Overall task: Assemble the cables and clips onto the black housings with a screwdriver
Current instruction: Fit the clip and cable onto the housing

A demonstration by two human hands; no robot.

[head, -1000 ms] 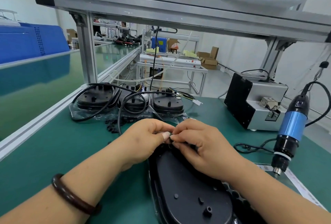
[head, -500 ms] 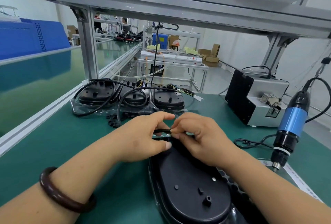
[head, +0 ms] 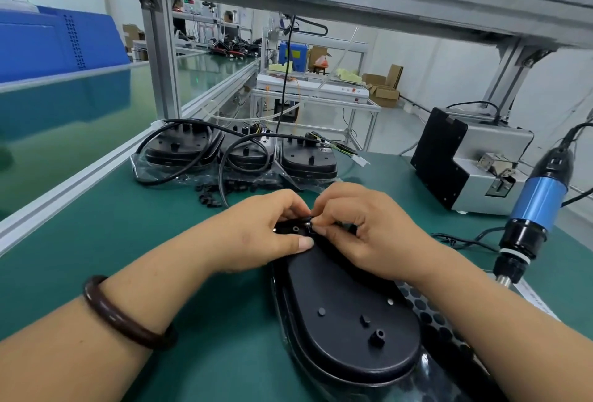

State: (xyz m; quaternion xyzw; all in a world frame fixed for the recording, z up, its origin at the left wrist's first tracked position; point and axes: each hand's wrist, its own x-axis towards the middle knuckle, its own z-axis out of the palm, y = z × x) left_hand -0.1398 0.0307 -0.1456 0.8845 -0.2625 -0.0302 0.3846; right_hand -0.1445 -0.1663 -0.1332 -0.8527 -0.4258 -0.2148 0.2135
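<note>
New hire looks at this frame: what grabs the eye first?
The left hand and right hand meet at centre over the far end of a big black housing, fingertips pinching a small black part. A blue screwdriver hangs untouched at the right edge. Behind the hands, three more housings sit in a row, looped with black cables.

Aluminium frame post (head: 160,64) left beyond the grip; white bench (head: 314,89), cardboard boxes (head: 385,93) far beyond; pale wall (head: 449,77); grey floor (head: 394,132).
</note>
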